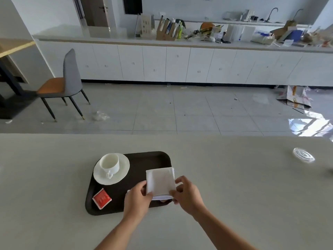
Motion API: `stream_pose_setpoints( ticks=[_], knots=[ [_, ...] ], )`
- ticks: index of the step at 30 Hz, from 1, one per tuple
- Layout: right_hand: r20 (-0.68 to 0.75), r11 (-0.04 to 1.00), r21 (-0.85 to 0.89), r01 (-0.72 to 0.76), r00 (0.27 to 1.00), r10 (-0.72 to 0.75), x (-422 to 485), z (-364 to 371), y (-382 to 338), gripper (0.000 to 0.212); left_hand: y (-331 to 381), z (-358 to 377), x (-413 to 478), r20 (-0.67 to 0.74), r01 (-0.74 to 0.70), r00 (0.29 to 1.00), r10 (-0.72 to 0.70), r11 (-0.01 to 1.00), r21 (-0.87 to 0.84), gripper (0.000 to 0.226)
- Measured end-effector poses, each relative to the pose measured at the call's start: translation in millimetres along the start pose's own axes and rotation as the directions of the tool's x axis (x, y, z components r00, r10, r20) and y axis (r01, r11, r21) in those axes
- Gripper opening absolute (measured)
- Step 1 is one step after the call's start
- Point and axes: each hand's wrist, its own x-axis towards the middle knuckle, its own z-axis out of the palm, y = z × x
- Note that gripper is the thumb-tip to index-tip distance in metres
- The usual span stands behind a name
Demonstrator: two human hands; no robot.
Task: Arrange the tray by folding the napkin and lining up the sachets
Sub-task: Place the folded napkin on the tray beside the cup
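A dark brown tray (144,157) lies on the pale table. A white napkin (160,180), folded into a square, hangs over the tray's right side. My left hand (137,199) pinches its near left corner and my right hand (185,193) grips its near right edge. A red sachet (102,198) lies at the tray's near left. The edge of another pale sachet (128,191) peeks out beside my left hand, mostly hidden. A white cup (109,163) stands on a white saucer (122,170) at the tray's far left.
A clear glass dish (303,154) sits on the table far to the right. The table's far edge (162,134) runs across the view. Beyond it are tiled floor, a grey and orange chair (61,83) and a cluttered counter.
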Motion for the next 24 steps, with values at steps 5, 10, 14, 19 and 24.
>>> stream_pose_setpoints(
  ticks=[5,10,14,19,24],
  knots=[
    [-0.05,0.999,-0.021,-0.05,0.998,0.049,24,20,-17,0.018,-6,-14,34,0.033,-0.03,0.999,0.028,0.999,0.041,0.037],
    [-0.059,0.993,-0.112,-0.048,0.997,0.042,59,25,-25,0.019,-7,-8,64,0.027,-0.049,0.999,0.046,0.995,0.087,0.028],
    [-0.051,0.971,-0.235,-0.045,0.998,0.035,86,29,-27,0.019,-14,1,83,0.033,-0.052,0.998,0.049,0.991,0.122,0.023],
    [-0.045,0.953,-0.3,-0.033,0.999,0.02,112,42,-26,0.016,-28,12,109,0.038,-0.02,0.999,0.015,0.988,0.153,0.03],
    [-0.068,0.943,-0.328,-0.053,0.997,0.032,133,52,-23,0.013,-34,23,130,0.021,-0.013,1.0,0.009,0.975,0.22,0.025]
  ],
)
